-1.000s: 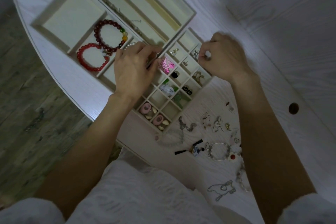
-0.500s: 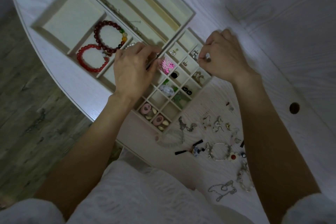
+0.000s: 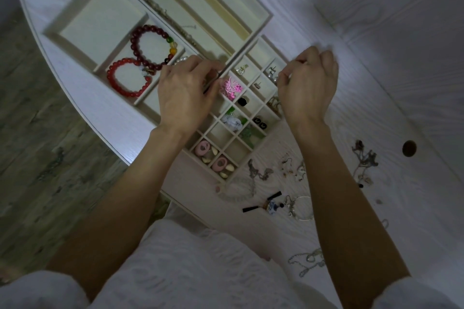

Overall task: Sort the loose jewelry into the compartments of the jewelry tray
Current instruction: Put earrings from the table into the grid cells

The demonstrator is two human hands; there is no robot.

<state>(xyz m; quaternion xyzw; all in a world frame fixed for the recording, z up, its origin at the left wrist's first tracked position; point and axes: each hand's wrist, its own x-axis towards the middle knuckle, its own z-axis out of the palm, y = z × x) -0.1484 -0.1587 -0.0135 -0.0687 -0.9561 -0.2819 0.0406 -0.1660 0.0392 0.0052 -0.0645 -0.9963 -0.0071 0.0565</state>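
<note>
Over the jewelry tray (image 3: pixel 75 17), left hand (image 3: pixel 185 98) and right hand (image 3: pixel 307 88) look pinched on a barely visible item, probably a thin, snag-prone chain: hold both ends.

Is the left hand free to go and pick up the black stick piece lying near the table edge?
Probably not yet: the left hand is pinching a thin dark piece over the tray. The path to the black stick looks clear.

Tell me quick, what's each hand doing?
Left hand: pinching a thin dark stick.
Right hand: fingers pinched together; what it holds can't be told.
</note>
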